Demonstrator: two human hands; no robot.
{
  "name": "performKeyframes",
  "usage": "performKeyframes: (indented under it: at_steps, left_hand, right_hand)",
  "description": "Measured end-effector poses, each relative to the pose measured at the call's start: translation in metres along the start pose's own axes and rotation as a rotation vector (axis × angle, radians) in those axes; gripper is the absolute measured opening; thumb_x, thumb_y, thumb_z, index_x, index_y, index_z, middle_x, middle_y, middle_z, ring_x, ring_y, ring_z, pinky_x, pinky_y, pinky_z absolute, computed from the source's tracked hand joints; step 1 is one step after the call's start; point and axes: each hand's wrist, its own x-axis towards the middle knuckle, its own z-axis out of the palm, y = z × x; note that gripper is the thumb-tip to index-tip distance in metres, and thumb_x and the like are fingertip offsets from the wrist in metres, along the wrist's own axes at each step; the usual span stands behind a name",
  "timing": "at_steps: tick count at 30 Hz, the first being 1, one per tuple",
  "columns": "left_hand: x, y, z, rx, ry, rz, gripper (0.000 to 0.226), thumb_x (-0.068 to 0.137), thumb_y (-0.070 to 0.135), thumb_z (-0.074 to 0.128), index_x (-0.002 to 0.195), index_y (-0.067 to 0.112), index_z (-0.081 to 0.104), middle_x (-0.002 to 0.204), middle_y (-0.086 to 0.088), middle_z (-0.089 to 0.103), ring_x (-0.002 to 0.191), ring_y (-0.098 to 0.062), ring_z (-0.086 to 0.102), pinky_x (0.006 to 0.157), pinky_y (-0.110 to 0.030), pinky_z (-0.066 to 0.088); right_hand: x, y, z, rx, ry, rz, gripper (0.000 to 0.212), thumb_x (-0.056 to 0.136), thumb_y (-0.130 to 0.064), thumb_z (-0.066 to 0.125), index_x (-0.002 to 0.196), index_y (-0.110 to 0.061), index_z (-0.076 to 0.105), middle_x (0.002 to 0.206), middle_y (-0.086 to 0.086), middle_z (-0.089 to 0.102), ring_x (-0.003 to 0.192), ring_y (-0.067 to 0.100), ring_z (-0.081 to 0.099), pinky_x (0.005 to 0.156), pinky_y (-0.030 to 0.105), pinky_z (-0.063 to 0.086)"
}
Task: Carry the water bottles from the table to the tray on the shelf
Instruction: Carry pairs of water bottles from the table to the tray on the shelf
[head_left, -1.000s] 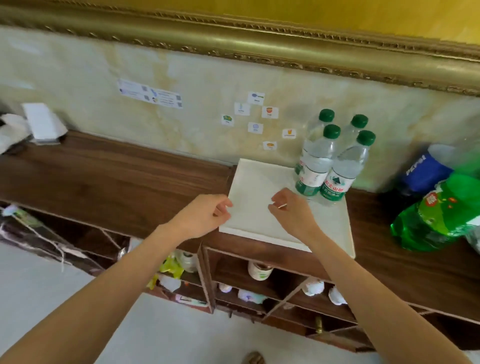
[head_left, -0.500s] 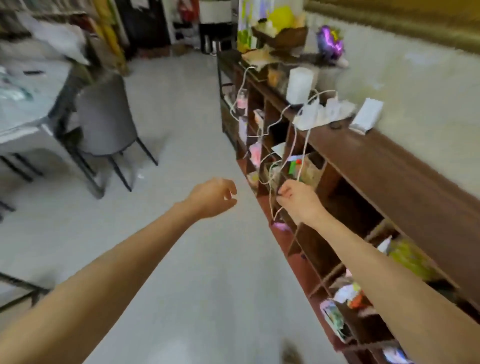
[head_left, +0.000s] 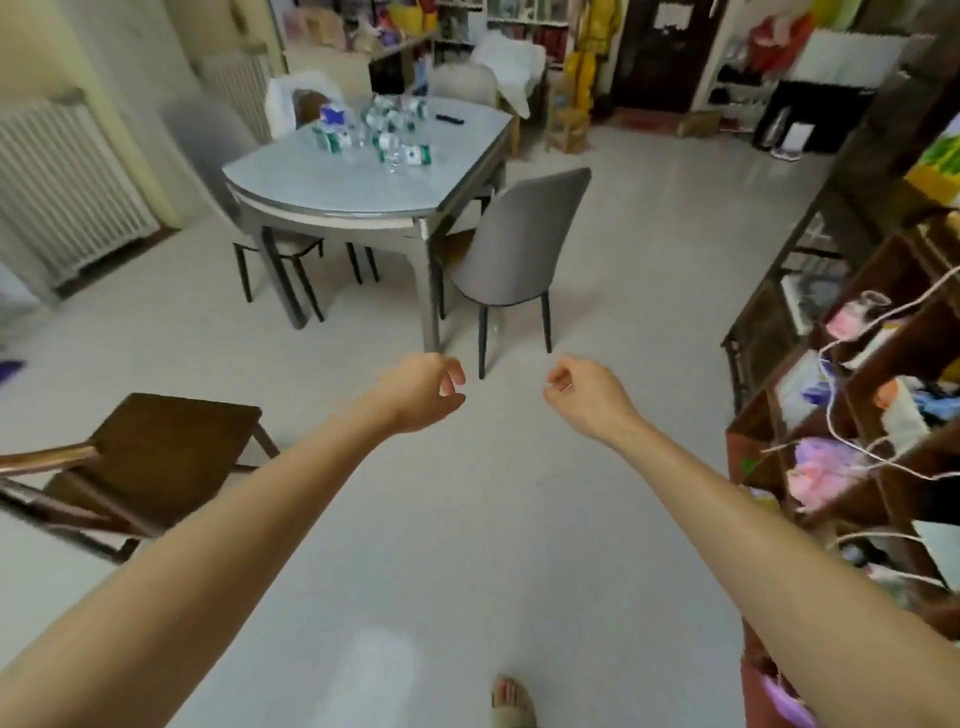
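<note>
Dining room is now filling the frame: desk (head_left: 363, 176) upper left, water bottles (head_left: 387, 132) clustered on it. Left hand (head_left: 421, 389) and right hand (head_left: 584, 392) are hanging mid-frame, grip loosely curled, holding nothing. Shelf (head_left: 857, 405) is sliding to the right edge; the tray seen a second ago is out of view. Likely heading back for another load.

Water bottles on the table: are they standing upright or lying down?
Mostly lying down: the water bottles sprawl across the table with green labels sideways. The blur hides whether any stand.
</note>
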Motion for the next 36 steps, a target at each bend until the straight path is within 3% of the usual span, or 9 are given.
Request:
performKeyframes:
  at_steps: [5,10,21,30,36]
  left_hand:
    - [0.070,-0.077,-0.034,-0.042,0.018,-0.175,0.027,0.092,0.028,0.059,0.115,0.016,0.061,0.111,-0.001,0.068,0.099,-0.020,0.063,0.083,-0.032,0.050]
    - [0.143,-0.162,-0.054,-0.045,0.011,-0.285,0.029,0.092,0.029,0.059,0.117,0.016,0.061,0.110,-0.001,0.069,0.100,-0.021,0.064,0.087,-0.035,0.051]
    - [0.372,-0.342,-0.159,-0.037,0.023,-0.287,0.026,0.091,0.030,0.057,0.114,0.018,0.061,0.108,0.001,0.068,0.100,-0.019,0.062,0.079,-0.030,0.047]
    - [0.572,-0.460,-0.202,-0.018,-0.062,-0.266,0.028,0.090,0.030,0.057,0.115,0.018,0.060,0.111,0.002,0.066,0.104,-0.020,0.060,0.090,-0.043,0.051]
    - [0.710,-0.540,-0.243,0.014,-0.092,-0.303,0.030,0.091,0.031,0.056,0.118,0.019,0.059,0.113,0.002,0.065,0.107,-0.020,0.059,0.088,-0.037,0.049]
  right_hand:
    - [0.136,-0.054,0.019,-0.033,-0.102,-0.129,0.014,0.085,-0.021,0.056,0.096,-0.015,0.061,0.092,0.001,0.064,0.090,0.026,0.060,0.077,0.034,0.049]
    - [0.256,-0.099,0.060,-0.067,-0.222,-0.202,0.016,0.085,-0.018,0.056,0.099,-0.013,0.060,0.101,0.007,0.065,0.096,0.028,0.059,0.084,0.041,0.051]
    - [0.532,-0.194,0.119,-0.035,-0.220,-0.177,0.012,0.085,-0.019,0.059,0.097,-0.015,0.060,0.093,0.001,0.059,0.092,0.026,0.060,0.085,0.043,0.052]
    - [0.759,-0.223,0.158,-0.067,-0.204,-0.146,0.021,0.085,-0.019,0.060,0.104,-0.010,0.061,0.106,0.008,0.064,0.100,0.028,0.059,0.086,0.035,0.049]
    - [0.919,-0.253,0.188,-0.063,-0.271,-0.147,0.030,0.090,-0.022,0.059,0.116,-0.007,0.056,0.120,0.012,0.059,0.112,0.028,0.054,0.094,0.036,0.045]
